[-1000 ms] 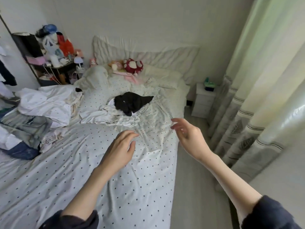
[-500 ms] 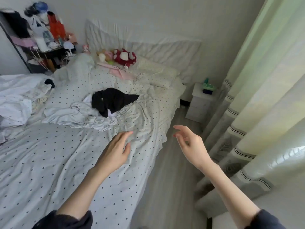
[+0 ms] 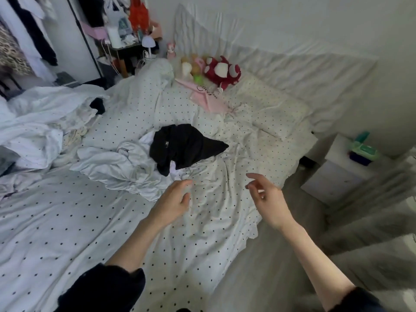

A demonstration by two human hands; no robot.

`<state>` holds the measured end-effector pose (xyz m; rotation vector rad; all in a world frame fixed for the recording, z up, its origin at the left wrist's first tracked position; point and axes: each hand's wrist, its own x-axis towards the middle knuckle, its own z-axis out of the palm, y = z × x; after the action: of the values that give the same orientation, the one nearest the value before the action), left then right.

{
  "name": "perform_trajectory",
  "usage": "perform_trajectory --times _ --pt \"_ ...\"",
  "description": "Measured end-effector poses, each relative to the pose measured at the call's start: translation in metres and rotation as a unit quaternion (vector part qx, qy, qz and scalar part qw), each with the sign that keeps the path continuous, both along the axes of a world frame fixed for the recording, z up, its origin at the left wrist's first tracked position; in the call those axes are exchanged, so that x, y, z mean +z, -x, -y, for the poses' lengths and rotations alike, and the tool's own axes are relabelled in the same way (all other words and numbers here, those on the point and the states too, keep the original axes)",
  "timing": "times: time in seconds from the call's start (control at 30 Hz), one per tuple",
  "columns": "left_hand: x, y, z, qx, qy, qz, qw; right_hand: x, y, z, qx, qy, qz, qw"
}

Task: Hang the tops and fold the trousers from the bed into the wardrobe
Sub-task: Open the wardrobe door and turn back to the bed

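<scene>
Crumpled white bedding (image 3: 38, 131) heaps at the bed's (image 3: 67, 233) left edge. Mid-bed, a soft black garment (image 3: 186, 147) lies rumpled on a creased white garment (image 3: 117, 167). Nearer the foot, the left hand (image 3: 173, 201) and the right hand (image 3: 267, 197) hover above the dotted sheet, fingers loosely curved, grasping nothing.

There is one view only, from the person's head, standing at the side of the bed (image 3: 67, 233) and looking forward and down across it toward the headboard wall. Both forearms reach in from the lower edge, close to the lens; the nightstand (image 3: 342, 176) sits at right.
</scene>
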<state>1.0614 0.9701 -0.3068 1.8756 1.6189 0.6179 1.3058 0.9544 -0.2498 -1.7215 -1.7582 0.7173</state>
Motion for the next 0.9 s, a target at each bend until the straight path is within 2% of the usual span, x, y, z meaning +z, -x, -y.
perform_trajectory --times 0.17,0.27,0.4,0.5,0.7,0.8,0.9 --pt "-0.037 -0.004 -0.09 0.117 0.061 0.021 0.991 -0.046 0.005 -0.129 0.091 0.061 0.018 0.994" --pt "-0.065 -0.002 -0.136 0.168 0.095 0.0 0.981 -0.076 0.011 -0.203 0.141 0.085 0.038 0.986" --pt "-0.106 -0.005 -0.202 0.26 0.158 -0.016 0.952 -0.123 0.024 -0.322 0.238 0.119 0.084 0.96" --pt "-0.134 -0.003 -0.24 0.297 0.189 -0.035 0.935 -0.161 0.033 -0.388 0.272 0.139 0.098 0.947" --pt "-0.18 0.004 -0.295 0.343 0.169 -0.097 0.919 -0.228 0.055 -0.459 0.332 0.126 0.154 0.922" --pt "-0.203 0.01 -0.323 0.366 0.116 -0.118 0.916 -0.263 0.069 -0.485 0.369 0.068 0.2 0.905" --pt "-0.235 0.021 -0.338 0.35 0.074 -0.18 0.916 -0.292 0.082 -0.501 0.41 0.018 0.246 0.878"
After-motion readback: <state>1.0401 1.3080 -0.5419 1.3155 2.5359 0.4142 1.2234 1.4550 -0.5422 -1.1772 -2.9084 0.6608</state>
